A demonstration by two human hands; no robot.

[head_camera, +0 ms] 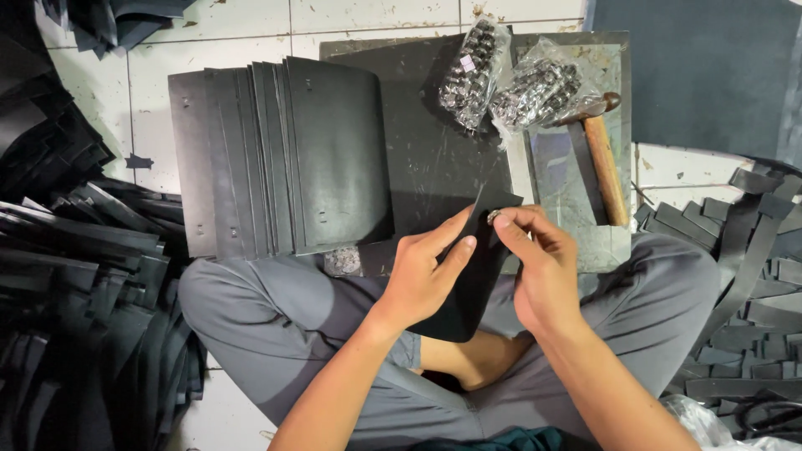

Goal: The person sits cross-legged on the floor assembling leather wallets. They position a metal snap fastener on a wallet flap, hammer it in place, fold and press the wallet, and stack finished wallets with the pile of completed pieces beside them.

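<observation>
I sit cross-legged in grey trousers on a tiled floor. My left hand [426, 271] grips the left edge of a black leather piece [468, 292] held over my lap. My right hand [539, 267] pinches a small silver rivet [494, 215] against the top edge of that piece. In front of my knees lies a dark work board [434, 159] on a metal plate [614, 75].
A fanned stack of black leather sheets [276, 159] lies left of the board. Two clear bags of silver rivets [518, 79] and a wooden-handled hammer [606, 167] rest on the plate. Heaps of black leather strips [75, 276] lie left, with more strips [743, 284] on the right.
</observation>
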